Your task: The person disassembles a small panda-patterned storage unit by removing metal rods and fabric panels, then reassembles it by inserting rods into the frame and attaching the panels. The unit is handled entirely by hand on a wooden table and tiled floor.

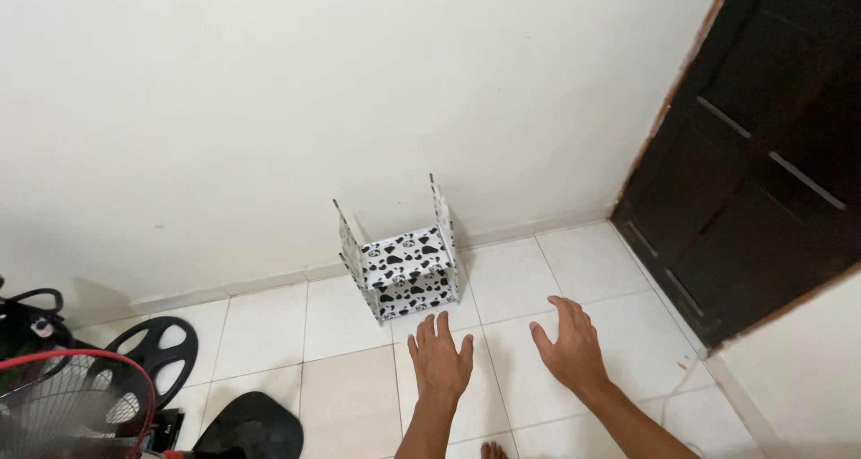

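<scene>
White square floor tiles (pixel 341 396) meet a plain cream wall (pixel 269 91), with a dark panelled door (pixel 762 181) closing the right side of the corner.

Head view. A small shelf unit (pixel 401 263) with a black-and-white cow-patch print stands on the tiles against the wall, near the skirting. Two upright side panels rise above its top shelf; a lower shelf shows beneath it. The unit sits slightly skewed to the tile joints.

The left hand (pixel 439 358) is extended palm down, fingers spread and unclenched, holding nothing. Its fingertips lie just short of the unit's lower front edge, not touching it. The right hand (pixel 569 342) is likewise spread, palm down and empty, to the right of the unit and apart from it. A bare toe (pixel 491 449) shows at the bottom edge.

At the far left stand a fan with a red-rimmed wire guard (pixel 67 401), a black spoked fan part (pixel 160 349) flat on the tiles, and a black rounded base (pixel 251 428).

Handling judgement: the panels look thin and light. Grasp both side panels at once, low down near the shelves, with even pressure. Lift straight rather than drag, since a one-sided pull would likely rack the joints.
</scene>
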